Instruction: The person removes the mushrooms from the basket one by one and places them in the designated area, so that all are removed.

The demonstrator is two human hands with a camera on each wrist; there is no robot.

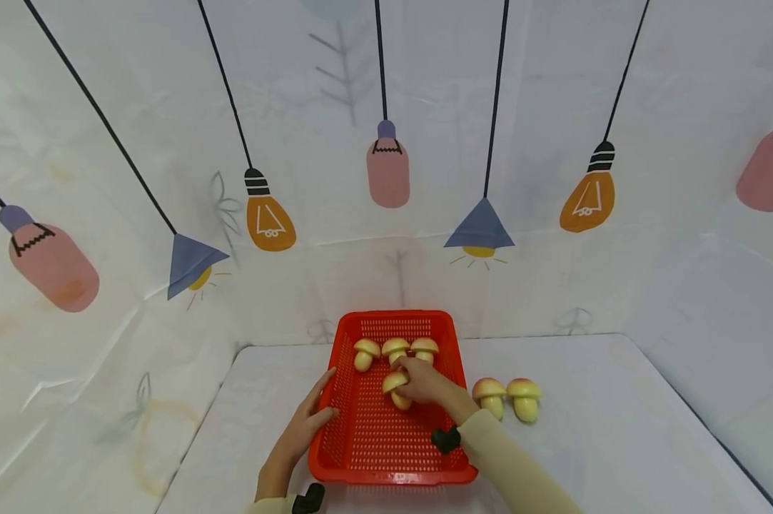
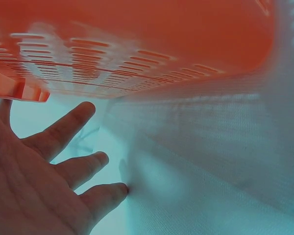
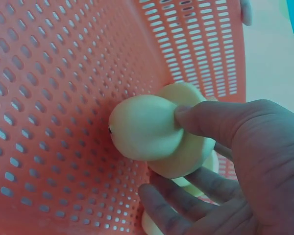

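Note:
A red plastic basket (image 1: 392,477) stands on the table, longer from front to back than across. Inside it, my right hand (image 1: 425,383) pinches a toy mushroom (image 1: 395,382) with a pale stem and a yellow, red-tinged cap. The right wrist view has the stem (image 3: 144,127) pointing away from the palm, with the thumb pressed near the cap. Behind it, three more mushrooms (image 1: 365,355) line the far end of the basket. My left hand (image 1: 302,428) rests along the basket's left rim; its fingers (image 2: 63,128) are straight and spread beside the outer wall.
Two more mushrooms (image 1: 507,400) stand side by side on the white table (image 1: 592,442), just right of the basket. A pale sheet (image 1: 335,271) printed with hanging lamps rises behind the table and along its sides.

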